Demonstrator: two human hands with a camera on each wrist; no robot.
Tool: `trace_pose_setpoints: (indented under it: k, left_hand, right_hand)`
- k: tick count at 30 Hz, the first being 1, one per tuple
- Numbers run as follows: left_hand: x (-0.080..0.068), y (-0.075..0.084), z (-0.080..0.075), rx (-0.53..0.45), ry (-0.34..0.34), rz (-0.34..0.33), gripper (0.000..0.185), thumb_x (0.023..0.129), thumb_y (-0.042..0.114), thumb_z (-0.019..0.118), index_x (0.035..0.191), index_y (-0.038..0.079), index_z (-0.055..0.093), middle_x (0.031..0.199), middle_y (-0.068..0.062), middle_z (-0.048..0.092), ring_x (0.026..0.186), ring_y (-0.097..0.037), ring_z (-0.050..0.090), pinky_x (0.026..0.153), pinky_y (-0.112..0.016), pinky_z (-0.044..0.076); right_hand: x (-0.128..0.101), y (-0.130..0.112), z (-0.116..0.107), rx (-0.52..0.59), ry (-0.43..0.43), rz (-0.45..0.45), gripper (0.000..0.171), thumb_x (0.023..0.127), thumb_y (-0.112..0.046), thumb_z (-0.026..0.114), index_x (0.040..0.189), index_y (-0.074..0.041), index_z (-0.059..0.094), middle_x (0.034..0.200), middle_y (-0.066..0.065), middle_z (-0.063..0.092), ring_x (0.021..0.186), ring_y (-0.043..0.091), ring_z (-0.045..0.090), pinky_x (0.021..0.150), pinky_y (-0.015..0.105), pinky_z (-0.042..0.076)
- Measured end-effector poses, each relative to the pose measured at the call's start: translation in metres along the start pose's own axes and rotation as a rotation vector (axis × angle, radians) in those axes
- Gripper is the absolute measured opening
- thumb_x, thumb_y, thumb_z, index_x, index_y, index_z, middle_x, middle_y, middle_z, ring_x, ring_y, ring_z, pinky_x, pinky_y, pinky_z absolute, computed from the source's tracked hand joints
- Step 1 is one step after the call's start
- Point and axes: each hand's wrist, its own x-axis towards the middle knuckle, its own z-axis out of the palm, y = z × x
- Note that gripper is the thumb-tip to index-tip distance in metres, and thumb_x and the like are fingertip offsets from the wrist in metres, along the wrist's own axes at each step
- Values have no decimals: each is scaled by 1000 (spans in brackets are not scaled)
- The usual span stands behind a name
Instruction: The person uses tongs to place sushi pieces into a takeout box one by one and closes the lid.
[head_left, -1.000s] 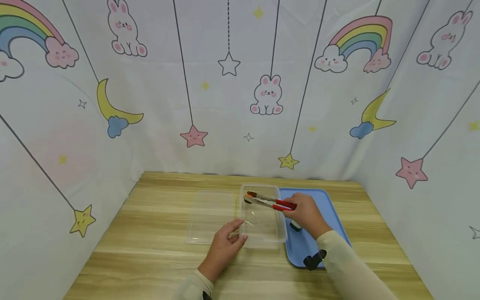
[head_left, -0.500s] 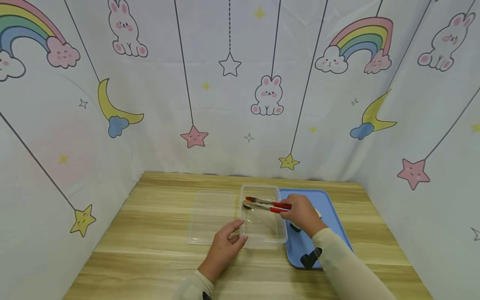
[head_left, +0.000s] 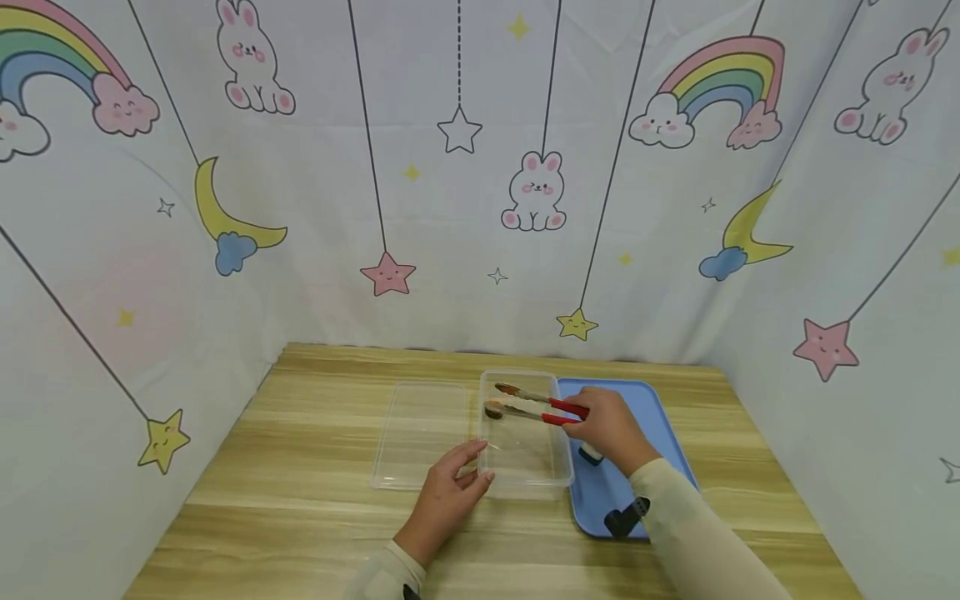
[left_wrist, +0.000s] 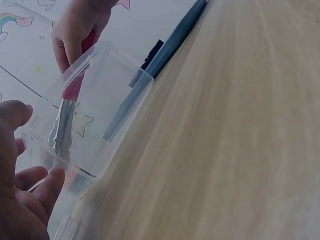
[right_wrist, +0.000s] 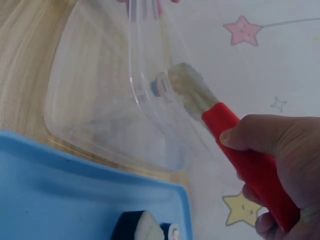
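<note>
The left hand (head_left: 450, 485) reaches forward, thumb and relaxed fingers (left_wrist: 49, 191) spread apart. The right forearm (head_left: 701, 529), long-sleeved, slants in from the lower right; the right hand (head_left: 611, 423) grips, fingers curled and thumb (right_wrist: 255, 134) pressing opposite.

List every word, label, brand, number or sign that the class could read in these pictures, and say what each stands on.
None can be read.
Red-handled tongs, clear box, clear lid and blue tray: no lettering visible.
White backdrop: printed pictures only, no words or numbers.
Black wrist device: any marking is too small to read.
</note>
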Motion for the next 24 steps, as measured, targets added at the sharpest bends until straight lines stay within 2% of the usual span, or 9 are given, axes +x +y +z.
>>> trace_pose_setpoints:
  k: [5, 11, 15, 18, 21, 24]
  left_hand:
    - [0, -1, 0, -5, 6, -12, 50, 95, 10, 76, 142, 1, 61, 150, -23, 52, 134, -45, 54, 101, -33, 57]
    - [1, -2, 0, -8, 21, 20, 49, 95, 7, 77, 140, -3, 61, 148, -28, 51, 132, -46, 55, 100, -34, 57]
    - [0, -2, 0, -13, 23, 34, 48, 95, 7, 76, 140, -3, 61, 148, -29, 52, 131, -47, 55, 99, -35, 58]
    - [0, -2, 0, -17, 30, 23, 47, 94, 7, 77, 139, 0, 63, 148, -26, 53, 131, -46, 56, 99, -35, 58]
    - [0, -1, 1, -24, 35, 7, 46, 94, 6, 78, 138, 3, 65, 148, -24, 54, 132, -46, 55, 100, -36, 58]
    - [0, 0, 2, -37, 37, -3, 47, 93, 6, 78, 138, 1, 65, 148, -23, 54, 132, -46, 55, 100, -36, 58]
  right_hand:
    - [-4, 6, -8, 18, 33, -14, 40, 83, -19, 87, 120, -6, 78, 99, 6, 71, 84, 20, 62, 69, 35, 60]
    - [-10, 11, -19, 35, 74, 6, 47, 84, -24, 87, 125, -5, 75, 115, 14, 72, 93, 29, 65, 77, 44, 63]
    - [-14, 18, -25, 49, 108, 31, 48, 85, -27, 88, 127, -9, 76, 121, 15, 71, 101, 32, 64, 77, 43, 64]
    - [-17, 24, -29, 80, 112, 70, 48, 86, -30, 87, 129, -11, 75, 123, 13, 69, 102, 31, 61, 67, 38, 63]
    - [-22, 29, -34, 160, 92, 129, 50, 88, -30, 85, 132, -9, 71, 126, 16, 65, 95, 33, 62, 54, 36, 62]
    - [-25, 36, -35, 201, 108, 171, 53, 89, -30, 85, 134, -6, 69, 129, 19, 63, 95, 35, 63, 53, 37, 63]
